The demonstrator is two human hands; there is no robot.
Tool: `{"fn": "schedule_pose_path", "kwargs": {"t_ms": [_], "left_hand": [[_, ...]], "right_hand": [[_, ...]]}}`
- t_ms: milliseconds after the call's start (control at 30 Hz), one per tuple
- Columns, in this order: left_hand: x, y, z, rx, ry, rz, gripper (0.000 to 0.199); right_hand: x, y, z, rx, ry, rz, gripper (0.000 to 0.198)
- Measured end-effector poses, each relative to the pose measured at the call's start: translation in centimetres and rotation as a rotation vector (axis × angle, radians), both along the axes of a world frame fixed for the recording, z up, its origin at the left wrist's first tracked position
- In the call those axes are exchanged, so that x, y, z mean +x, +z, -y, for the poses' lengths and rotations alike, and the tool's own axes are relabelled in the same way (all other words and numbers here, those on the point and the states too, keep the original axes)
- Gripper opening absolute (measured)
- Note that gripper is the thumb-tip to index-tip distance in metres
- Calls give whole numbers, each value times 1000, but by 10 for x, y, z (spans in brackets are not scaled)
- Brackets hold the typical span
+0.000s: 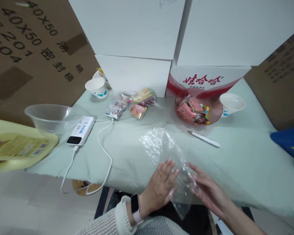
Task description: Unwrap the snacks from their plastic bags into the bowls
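Note:
A clear, crinkled plastic bag lies on the near middle of the covered table, its lower corner hanging past the front edge. My left hand, with a watch at the wrist, rests over the bag's left side, fingers stretched out and nearly flat. On the other side, my right hand grips the bag's right edge between thumb and fingers. The bag looks flat, with nothing visible inside. Beyond my right hand lies a white pen-like cutter.
A pink bowl of wrapped snacks stands beside a paper cup. More packets lie mid-table. A power bank trails a white cable over the front edge. Leftward are a clear bowl and yellow jug. Boxes line the back.

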State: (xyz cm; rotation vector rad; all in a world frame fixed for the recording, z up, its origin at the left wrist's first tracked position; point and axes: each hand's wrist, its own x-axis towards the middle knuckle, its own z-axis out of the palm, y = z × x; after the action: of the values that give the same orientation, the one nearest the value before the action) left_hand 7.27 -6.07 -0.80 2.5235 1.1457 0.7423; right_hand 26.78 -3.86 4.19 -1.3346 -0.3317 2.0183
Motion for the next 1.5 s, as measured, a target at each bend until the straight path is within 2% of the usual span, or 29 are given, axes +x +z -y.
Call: {"fn": "schedule_pose_path", "kwargs": {"t_ms": [67,100,167,267,333,367,433,500,567,633,733,800,867,933,967,1067,1133,1267,1400,1467,1500], "left_hand": [[-3,7,-3,-72,-13,109,47],[-7,12,-5,-142,-14,184,42],[-16,22,-10,-329,-4,350,38],[-29,40,-16,-588,-39,507,38],[-35,50,-20,-712,-109,523,41],[-36,54,-21,-771,-136,518,43],[-38,57,-23,-889,-141,522,47],[-37,53,-23,-985,-54,575,50],[-36,44,-23,-1053,120,665,52],[-35,32,-24,-1077,322,725,52],[-37,16,-28,-978,514,704,49],[-40,11,-30,-742,608,638,52],[-44,11,-31,-397,674,501,59],[-46,15,-32,-121,605,284,57],[-45,16,-33,-49,522,163,54],[-39,19,-34,-5,293,-143,47],[-33,18,-35,-1,241,-263,45],[-25,9,-33,-16,206,-381,50],[-24,-8,-28,-85,259,-442,65],[-25,-16,-24,-114,280,-444,70],[-26,-19,-23,-122,283,-440,71]], "right_hand": [[4,-4,1,60,70,20,51],[10,-7,0,138,108,71,49],[23,-17,-6,409,175,294,45],[37,-32,-11,932,354,745,50],[35,-38,-11,1191,519,894,59],[30,-39,-11,1272,570,900,59],[16,-39,-12,1315,571,840,41],[2,-36,-17,1211,509,765,15],[-11,-36,-27,1051,446,741,13],[-21,-38,-38,951,396,768,16],[-34,-45,-52,981,383,866,33],[-40,-50,-57,1028,413,969,41],[-44,-54,-60,1058,446,1075,44],[-47,-58,-62,1096,485,1153,46],[-48,-59,-62,1118,504,1181,46],[-49,-62,-62,1158,546,1204,45],[-48,-63,-63,1172,559,1185,45],[-43,-63,-65,1235,605,1158,43],[-39,-59,-68,1347,523,1417,39],[-39,-57,-65,1450,475,1527,39],[-39,-56,-62,1515,502,1534,40]]}}
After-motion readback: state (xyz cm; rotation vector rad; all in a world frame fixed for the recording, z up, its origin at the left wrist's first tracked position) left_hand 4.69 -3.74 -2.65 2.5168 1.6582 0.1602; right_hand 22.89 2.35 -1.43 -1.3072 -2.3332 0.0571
